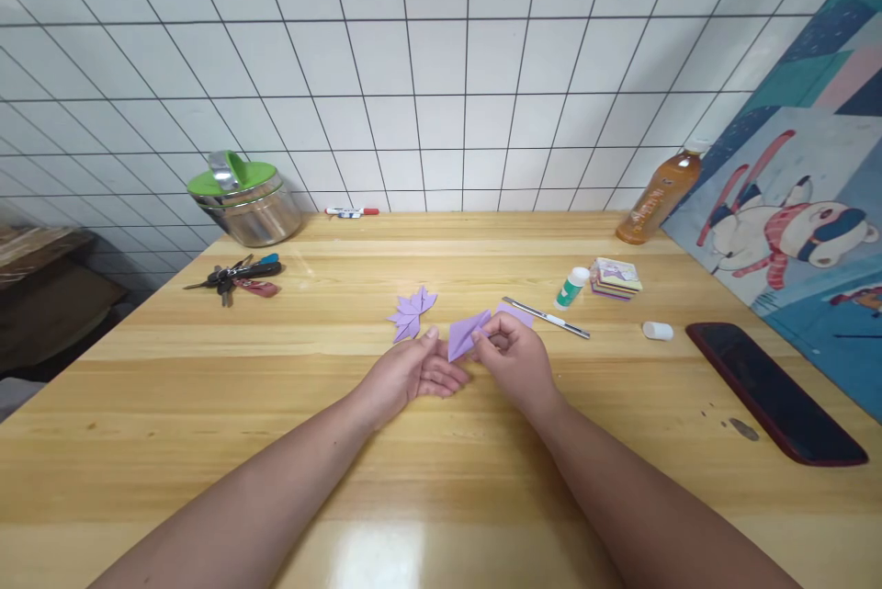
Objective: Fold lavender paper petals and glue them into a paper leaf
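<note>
A folded piece of purple origami paper [466,335] is pinched between the thumb and fingers of my right hand [518,363]. My left hand [417,370] lies close by on its left, palm partly turned up, with the thumb raised and the fingers stretched out beneath the paper's edge. Whether those fingers touch the paper I cannot tell. Just beyond my left hand rests a purple folded-paper shape [412,313] with several pointed petals. Partly hidden behind my right hand is another purple paper [516,313], with a slim silver craft knife [548,318] lying across its edge.
Right of the knife are an uncapped glue stick [571,288], a stack of colored paper [616,278], a white cap [657,331], and a phone [775,391]. Farther back stand a tea bottle [660,194] and a green-lidded steel pot [252,203]. Keys [238,277] and a marker [352,212] lie leftward.
</note>
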`<action>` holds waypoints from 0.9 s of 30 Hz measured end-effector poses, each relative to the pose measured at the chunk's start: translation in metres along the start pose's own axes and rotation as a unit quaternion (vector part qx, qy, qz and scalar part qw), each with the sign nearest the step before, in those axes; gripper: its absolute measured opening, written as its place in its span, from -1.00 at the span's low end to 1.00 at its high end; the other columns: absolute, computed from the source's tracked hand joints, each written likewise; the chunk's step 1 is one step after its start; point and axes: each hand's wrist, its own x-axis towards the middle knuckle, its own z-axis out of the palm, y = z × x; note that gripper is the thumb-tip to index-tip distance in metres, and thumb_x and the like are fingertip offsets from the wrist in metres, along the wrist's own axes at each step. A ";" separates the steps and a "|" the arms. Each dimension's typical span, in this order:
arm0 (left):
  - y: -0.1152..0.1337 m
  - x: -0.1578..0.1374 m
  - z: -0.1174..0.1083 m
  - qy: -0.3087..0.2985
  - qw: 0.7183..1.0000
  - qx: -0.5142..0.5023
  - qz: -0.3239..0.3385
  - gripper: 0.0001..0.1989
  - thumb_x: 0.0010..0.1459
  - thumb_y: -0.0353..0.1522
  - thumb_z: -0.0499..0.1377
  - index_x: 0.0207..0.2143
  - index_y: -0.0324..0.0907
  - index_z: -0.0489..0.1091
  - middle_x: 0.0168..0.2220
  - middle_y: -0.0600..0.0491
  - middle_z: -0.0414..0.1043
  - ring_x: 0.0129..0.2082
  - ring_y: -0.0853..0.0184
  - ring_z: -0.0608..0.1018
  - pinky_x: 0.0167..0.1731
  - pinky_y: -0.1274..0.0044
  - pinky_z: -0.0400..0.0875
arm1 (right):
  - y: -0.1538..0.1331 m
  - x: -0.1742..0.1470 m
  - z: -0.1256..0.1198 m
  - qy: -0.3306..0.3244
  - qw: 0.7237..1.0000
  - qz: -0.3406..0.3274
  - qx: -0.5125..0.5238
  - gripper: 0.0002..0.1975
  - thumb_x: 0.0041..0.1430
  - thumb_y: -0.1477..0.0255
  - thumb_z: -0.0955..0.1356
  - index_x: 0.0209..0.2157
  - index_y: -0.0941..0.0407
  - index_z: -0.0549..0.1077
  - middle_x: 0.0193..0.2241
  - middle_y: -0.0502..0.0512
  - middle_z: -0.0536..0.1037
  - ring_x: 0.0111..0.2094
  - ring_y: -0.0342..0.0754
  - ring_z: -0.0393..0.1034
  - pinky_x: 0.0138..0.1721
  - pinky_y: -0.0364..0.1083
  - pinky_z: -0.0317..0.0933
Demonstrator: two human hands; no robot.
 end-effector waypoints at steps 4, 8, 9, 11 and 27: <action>-0.003 0.000 0.001 -0.004 0.998 0.061 0.013 -0.57 0.01 -0.10 0.20 -0.32 -0.33 0.45 -0.40 -0.13 0.55 -0.43 0.34 0.55 -0.34 0.52 0.41 | 0.000 0.000 0.000 0.008 1.000 -0.003 -0.012 -0.80 -0.01 0.26 0.34 -0.53 0.08 0.31 -0.64 -0.03 0.46 -0.63 -0.13 0.35 -0.59 -0.18 0.18; -0.008 0.001 0.002 0.005 0.994 0.111 0.023 -0.65 -0.04 -0.16 0.27 -0.32 -0.28 0.45 -0.44 -0.04 0.54 -0.46 0.38 0.54 -0.36 0.54 0.40 | 0.001 0.000 0.000 0.013 0.999 -0.006 -0.042 -0.80 0.01 0.28 0.32 -0.54 0.09 0.29 -0.68 -0.08 0.39 -0.66 -0.18 0.25 -0.61 -0.20 0.09; -0.009 0.002 0.002 0.008 0.993 0.117 0.026 -0.65 -0.04 -0.16 0.26 -0.33 -0.28 0.45 -0.45 -0.03 0.54 -0.48 0.39 0.53 -0.38 0.54 0.40 | 0.001 0.000 0.000 0.016 0.999 -0.008 -0.051 -0.80 0.02 0.28 0.32 -0.54 0.09 0.28 -0.69 -0.10 0.35 -0.67 -0.20 0.21 -0.62 -0.21 0.06; -0.010 0.003 0.002 0.013 0.992 0.124 0.033 -0.64 -0.05 -0.15 0.26 -0.35 -0.27 0.45 -0.46 -0.02 0.54 -0.50 0.41 0.52 -0.41 0.56 0.39 | 0.002 0.000 0.000 0.021 0.998 -0.012 -0.064 -0.80 0.02 0.29 0.32 -0.55 0.09 0.28 -0.71 -0.13 0.30 -0.69 -0.23 0.13 -0.64 -0.22 0.00; -0.005 0.004 0.009 0.039 0.987 0.130 0.085 -0.66 -0.04 -0.15 0.25 -0.39 -0.30 0.44 -0.47 -0.04 0.52 -0.53 0.40 0.49 -0.46 0.56 0.36 | -0.003 -0.004 0.006 -0.013 1.000 -0.019 -0.011 -0.87 0.01 0.36 0.33 -0.50 0.11 0.32 -0.63 -0.07 0.39 -0.61 -0.19 0.27 -0.58 -0.21 0.12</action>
